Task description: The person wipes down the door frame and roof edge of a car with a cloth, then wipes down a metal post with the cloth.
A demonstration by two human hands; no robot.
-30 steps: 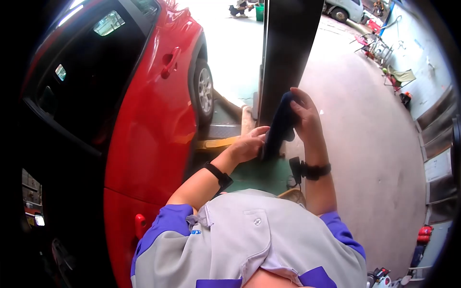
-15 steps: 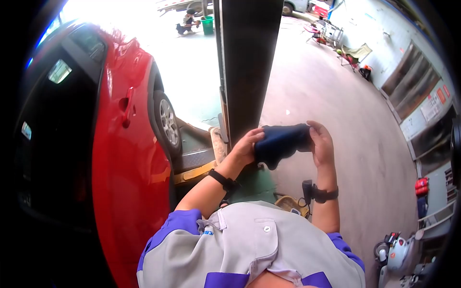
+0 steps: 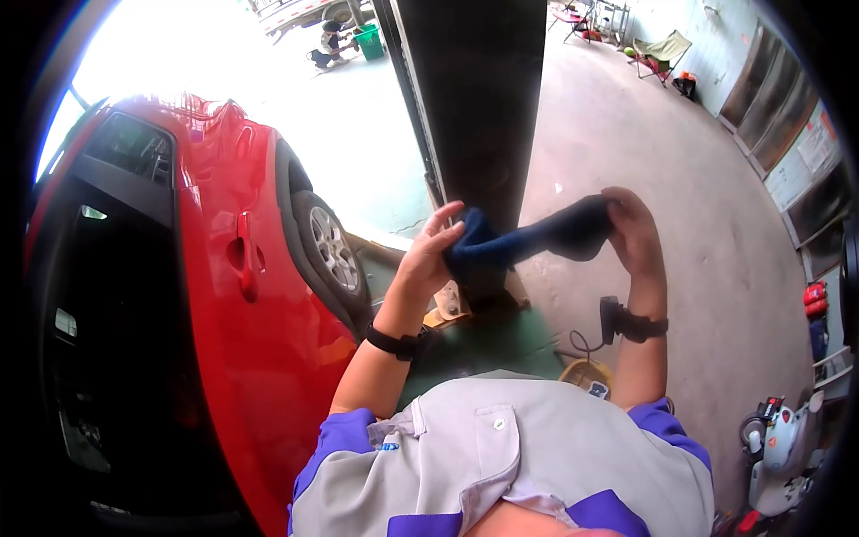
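One dark-blue cloth [image 3: 555,234] spans between the fingers of the right hand [image 3: 639,237], clamped on its end, and the left hand [image 3: 429,255], whose closure is unclear; spreading it seems in hand, the next move calling for both ends held.

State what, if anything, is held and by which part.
A dark blue cloth, held by its two ends: the left hand has one, the right hand the other.
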